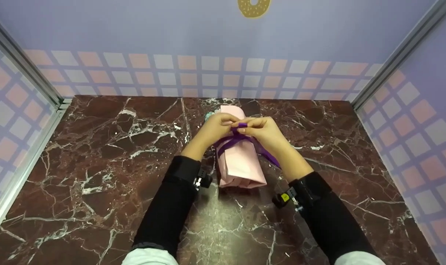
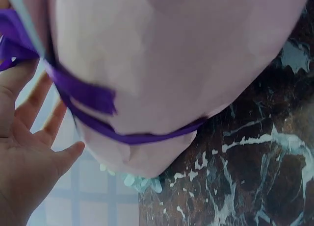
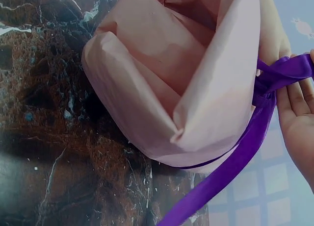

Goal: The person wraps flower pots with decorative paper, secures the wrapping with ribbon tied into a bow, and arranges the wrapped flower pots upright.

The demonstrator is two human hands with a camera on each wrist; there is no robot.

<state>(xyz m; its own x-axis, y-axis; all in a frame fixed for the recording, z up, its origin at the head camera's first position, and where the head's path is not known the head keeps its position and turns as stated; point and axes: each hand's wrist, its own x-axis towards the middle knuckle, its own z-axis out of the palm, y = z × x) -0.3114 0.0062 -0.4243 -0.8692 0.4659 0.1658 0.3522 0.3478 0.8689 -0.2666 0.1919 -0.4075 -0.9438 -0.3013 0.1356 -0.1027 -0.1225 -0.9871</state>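
Note:
A pink paper-wrapped bouquet (image 1: 241, 162) lies on the marble-patterned table, its folded, open paper end facing me. Pale blue-green flowers (image 2: 142, 182) peek out at the far end. Round its middle runs a purple ribbon (image 3: 235, 169), crossed and knotted on top, with a long tail hanging down the right side. My left hand (image 1: 216, 128) pinches the ribbon at the knot from the left. From the right, my right hand (image 1: 268, 131) pinches a ribbon loop between thumb and fingers, close against the left fingertips. Paper partly hides the left fingers in the right wrist view.
The dark red marble-patterned table (image 1: 98, 176) reaches to a lilac back wall (image 1: 153, 33) with pink and white squares. Similar side panels (image 1: 421, 95) stand left and right, joined by metal corner posts. Both forearms wear black sleeves (image 1: 164, 209) with small wrist cameras.

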